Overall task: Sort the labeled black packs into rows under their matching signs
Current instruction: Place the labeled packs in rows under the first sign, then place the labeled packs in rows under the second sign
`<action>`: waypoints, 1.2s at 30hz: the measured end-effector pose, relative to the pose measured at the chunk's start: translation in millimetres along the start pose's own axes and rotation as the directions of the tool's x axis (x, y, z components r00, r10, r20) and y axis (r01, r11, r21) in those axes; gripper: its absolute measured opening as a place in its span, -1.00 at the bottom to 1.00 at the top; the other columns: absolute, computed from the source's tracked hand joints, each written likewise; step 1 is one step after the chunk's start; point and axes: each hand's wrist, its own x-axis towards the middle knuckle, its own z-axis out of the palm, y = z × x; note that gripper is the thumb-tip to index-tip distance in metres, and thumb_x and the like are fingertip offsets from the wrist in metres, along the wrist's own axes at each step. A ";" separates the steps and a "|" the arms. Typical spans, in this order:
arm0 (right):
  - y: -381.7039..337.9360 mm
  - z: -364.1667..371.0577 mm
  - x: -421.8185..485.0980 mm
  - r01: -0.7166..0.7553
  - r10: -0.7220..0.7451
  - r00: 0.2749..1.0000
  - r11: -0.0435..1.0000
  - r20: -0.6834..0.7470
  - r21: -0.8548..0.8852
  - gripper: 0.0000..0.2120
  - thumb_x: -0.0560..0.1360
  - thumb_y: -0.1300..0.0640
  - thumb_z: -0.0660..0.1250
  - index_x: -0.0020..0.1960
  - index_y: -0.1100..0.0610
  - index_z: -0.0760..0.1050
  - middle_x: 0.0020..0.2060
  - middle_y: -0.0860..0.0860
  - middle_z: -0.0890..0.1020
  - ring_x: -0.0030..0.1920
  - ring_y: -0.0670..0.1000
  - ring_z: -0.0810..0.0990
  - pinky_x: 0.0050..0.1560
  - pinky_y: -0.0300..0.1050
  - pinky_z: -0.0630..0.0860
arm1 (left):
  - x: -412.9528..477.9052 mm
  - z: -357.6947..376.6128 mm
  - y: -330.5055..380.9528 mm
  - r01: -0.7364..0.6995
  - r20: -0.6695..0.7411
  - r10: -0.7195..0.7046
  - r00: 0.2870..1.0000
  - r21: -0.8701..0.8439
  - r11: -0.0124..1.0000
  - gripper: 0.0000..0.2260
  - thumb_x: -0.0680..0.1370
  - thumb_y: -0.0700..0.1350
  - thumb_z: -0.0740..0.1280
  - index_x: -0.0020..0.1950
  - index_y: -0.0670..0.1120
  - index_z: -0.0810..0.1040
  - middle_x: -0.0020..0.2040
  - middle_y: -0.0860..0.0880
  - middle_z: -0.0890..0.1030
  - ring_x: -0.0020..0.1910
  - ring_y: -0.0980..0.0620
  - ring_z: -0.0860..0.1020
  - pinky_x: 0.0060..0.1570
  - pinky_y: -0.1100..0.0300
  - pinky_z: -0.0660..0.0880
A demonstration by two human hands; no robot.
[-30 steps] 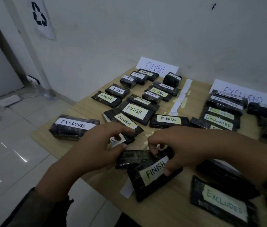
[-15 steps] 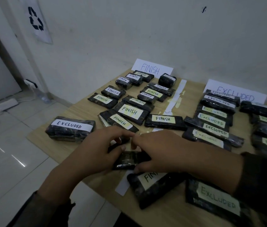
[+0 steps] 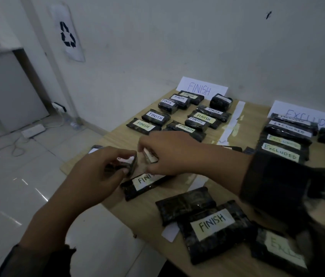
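At near table edge: EXCLUDED pack, large FINISH pack overlapping unlabelled pack. Just beyond, second FINISH pack flat below both hands. Left hand: fingers, thumb curled round small black pack. Right hand just beside: fingertips pinch pale-labelled pack, lettering blurred. Farther back, FINISH rows under FINISH sign, left side; EXCLUDED stack under EXCLUDED sign, right side; paper strip between.
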 end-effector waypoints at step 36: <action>79.7 -42.9 -181.3 -0.449 0.468 0.878 0.878 -0.103 0.164 -0.55 0.30 -0.17 0.48 0.13 -0.15 0.42 0.02 -0.11 0.56 -0.01 -0.05 0.51 0.03 -0.01 0.49 | 49.5 72.4 83.4 -0.370 0.148 0.389 0.909 -0.145 0.918 -0.72 0.45 0.16 0.19 0.12 0.22 0.51 0.03 0.32 0.52 0.02 0.32 0.49 -0.05 0.25 0.48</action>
